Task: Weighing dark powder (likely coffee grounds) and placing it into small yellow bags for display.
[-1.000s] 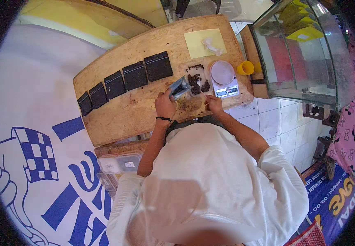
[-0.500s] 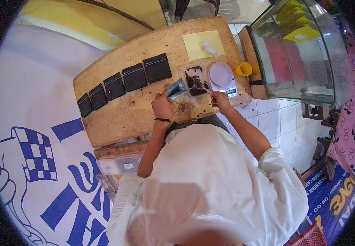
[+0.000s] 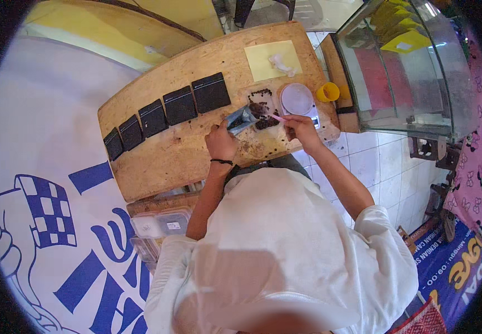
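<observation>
My left hand (image 3: 221,143) grips a small pouch (image 3: 241,119), silvery inside, its open mouth turned toward a shallow clear tray (image 3: 274,106). Dark granular bits (image 3: 258,109) lie in the tray, some right beside the pouch's mouth. Between the fingers of my right hand (image 3: 301,132) is the pink handle of a small tool (image 3: 278,118); its tip is lost among the dark bits, so I cannot tell its shape. Just beyond that hand, a white digital scale (image 3: 316,121) carries a round pale dish (image 3: 297,98).
Several black zip pouches (image 3: 181,104) lie in a row on the wooden table (image 3: 163,161). At the back is yellow paper (image 3: 256,65) with a crumpled white piece (image 3: 281,65). A yellow cup (image 3: 327,92) and a glass tank (image 3: 419,83) stand right. Dark crumbs dot the table.
My right hand has shifted slightly, with the pink handle now lying flatter. Dark bits in the tray have gathered closer to the pouch's mouth. My left hand has hardly moved.
</observation>
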Available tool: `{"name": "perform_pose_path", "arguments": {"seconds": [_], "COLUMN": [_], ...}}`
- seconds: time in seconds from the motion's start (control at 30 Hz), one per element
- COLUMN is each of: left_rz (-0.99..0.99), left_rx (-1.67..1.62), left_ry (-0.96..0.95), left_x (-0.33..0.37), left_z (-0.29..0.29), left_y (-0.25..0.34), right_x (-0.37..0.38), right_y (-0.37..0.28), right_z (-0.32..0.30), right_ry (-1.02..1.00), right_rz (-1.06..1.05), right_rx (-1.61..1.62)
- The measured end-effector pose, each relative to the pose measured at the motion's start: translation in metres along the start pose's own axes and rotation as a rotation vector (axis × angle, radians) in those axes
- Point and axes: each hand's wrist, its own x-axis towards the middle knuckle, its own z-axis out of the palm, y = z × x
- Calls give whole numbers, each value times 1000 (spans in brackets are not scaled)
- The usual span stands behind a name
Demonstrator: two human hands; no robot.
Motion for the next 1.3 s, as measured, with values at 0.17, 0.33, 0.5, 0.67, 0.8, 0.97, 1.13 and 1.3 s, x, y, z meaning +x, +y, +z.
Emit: {"name": "perform_pose_path", "arguments": {"seconds": [0.17,0.33,0.5,0.67,0.8,0.97,1.13,1.3], "left_rz": [16,-17,-35,-61,-33,28,15,25], "left_rx": [-30,-49,-36,-17,-32,-19,-68,-52], "left_ry": [22,17,29,35,13,40,-7,15], "left_x": [-1,-6,-12,-15,-15,-17,-21,-20], "left_z": [3,-2,-3,5,10,22,26,23], "left_y": [-2,-3,-12,-20,-17,-14,-12,-12], "right_x": [6,-4,8,57,95,93,57,23], "right_y": [13,5,-5,13,44,66,98,76], "right_z": [25,48,26,-7,-20,-17,-29,-36], "right_ry": [-129,-78,6,250,188,-11,-77,43], "right_rz": [-204,-738,-725,-849,-961,-869,-771,-803], "right_rx": [-397,-1017,-820,-1018,-1004,-1110,-1193,-970]}}
